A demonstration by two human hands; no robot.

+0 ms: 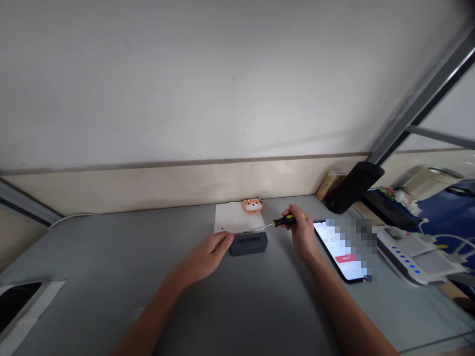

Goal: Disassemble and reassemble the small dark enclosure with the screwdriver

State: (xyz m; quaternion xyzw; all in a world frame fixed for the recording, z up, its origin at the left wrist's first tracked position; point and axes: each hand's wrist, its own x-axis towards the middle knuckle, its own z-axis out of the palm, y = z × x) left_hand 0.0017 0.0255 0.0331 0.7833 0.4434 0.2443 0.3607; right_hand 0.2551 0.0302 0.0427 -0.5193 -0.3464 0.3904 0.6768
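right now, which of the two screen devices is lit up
The smartphone to the right of the right hand: it glows bright, while the flat device at far left looks dark.

Desk [100,257] free L of L hand [206,256], phone [343,259] blks R side

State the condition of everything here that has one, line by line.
Left hand: gripping the dark box.
Right hand: closed around the screwdriver.
Screwdriver: slanted, shaft toward the box.
Dark box: left end held, slotted side showing.
Phone: face up, screen lit.
Power strip: plugs inserted.
Paper: lying flat.
Left-edge device: screen dark.
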